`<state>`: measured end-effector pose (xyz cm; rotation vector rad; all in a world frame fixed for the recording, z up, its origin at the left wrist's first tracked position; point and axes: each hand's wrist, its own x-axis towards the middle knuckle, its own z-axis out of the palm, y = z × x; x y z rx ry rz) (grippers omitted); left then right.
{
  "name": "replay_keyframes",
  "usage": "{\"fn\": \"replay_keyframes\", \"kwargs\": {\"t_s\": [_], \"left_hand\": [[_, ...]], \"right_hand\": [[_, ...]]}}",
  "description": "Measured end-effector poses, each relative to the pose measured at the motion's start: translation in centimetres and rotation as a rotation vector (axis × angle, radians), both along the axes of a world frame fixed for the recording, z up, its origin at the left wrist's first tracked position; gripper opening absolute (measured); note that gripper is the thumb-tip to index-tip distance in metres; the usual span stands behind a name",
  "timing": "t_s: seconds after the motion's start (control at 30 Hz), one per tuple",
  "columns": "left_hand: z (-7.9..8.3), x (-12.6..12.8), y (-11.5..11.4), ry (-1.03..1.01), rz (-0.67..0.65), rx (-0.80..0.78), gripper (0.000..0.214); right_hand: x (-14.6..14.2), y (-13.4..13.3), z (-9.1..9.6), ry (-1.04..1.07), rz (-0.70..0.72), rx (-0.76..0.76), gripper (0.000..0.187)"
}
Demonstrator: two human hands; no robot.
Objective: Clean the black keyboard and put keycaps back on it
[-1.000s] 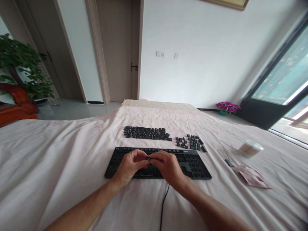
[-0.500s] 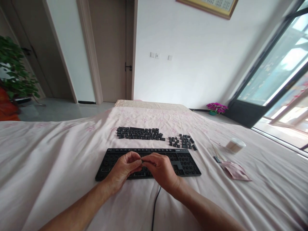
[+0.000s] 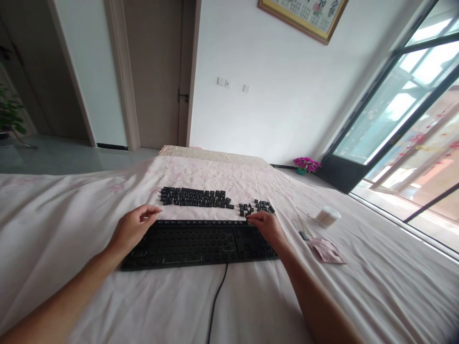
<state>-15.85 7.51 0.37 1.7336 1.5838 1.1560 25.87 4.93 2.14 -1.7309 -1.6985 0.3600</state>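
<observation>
A black keyboard [image 3: 193, 243] with its keycaps off lies on a pale pink sheet [image 3: 64, 210], its cable [image 3: 215, 306] running toward me. Behind it sit a neat block of black keycaps [image 3: 193, 197] and a looser cluster of keycaps [image 3: 256, 207]. My left hand [image 3: 133, 228] hovers over the keyboard's far left corner, fingers loosely curled with nothing visible in them. My right hand [image 3: 266, 225] reaches across the keyboard's far right edge, its fingertips down at the loose cluster.
A white round container [image 3: 327, 216], thin sticks and a pink wipe or packet [image 3: 326, 251] lie to the right. Beyond are a door [image 3: 158, 71], a glass sliding door [image 3: 405, 124], a flower pot [image 3: 306, 166] and a plant [image 3: 9, 114] at left.
My hands, pinched together over the keyboard's middle, have parted: the left went to the far left corner, the right to the loose keycaps. The view swung right and up.
</observation>
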Motion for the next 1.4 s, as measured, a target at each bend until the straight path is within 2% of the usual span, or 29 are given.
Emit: {"fn": "replay_keyframes", "kwargs": {"t_s": [0.13, 0.27, 0.6, 0.93, 1.23, 1.4], "left_hand": [[-1.6, -1.8, 0.9, -0.008, -0.004, -0.048, 0.040], [-2.1, -2.0, 1.0, 0.008, -0.013, -0.084, 0.041], [-2.0, -1.8, 1.0, 0.048, -0.004, -0.080, 0.041], [-2.1, -1.8, 0.9, 0.114, 0.006, -0.070, 0.040], [-2.3, -2.0, 1.0, 0.151, 0.012, -0.057, 0.037], [-2.5, -2.0, 1.2, 0.145, 0.008, -0.057, 0.036]], "right_hand": [[0.2, 0.1, -0.9, -0.056, 0.019, -0.012, 0.021], [0.2, 0.3, -1.4, -0.092, 0.018, -0.003, 0.021], [-0.3, 0.3, -1.4, -0.238, 0.032, 0.039, 0.019], [-1.6, -1.0, 0.6, -0.589, 0.194, 0.126, 0.025], [-2.4, -2.2, 0.2, -0.701, 0.180, 0.152, 0.035], [-3.1, -3.1, 0.3, -0.799, 0.152, 0.116, 0.027]]}}
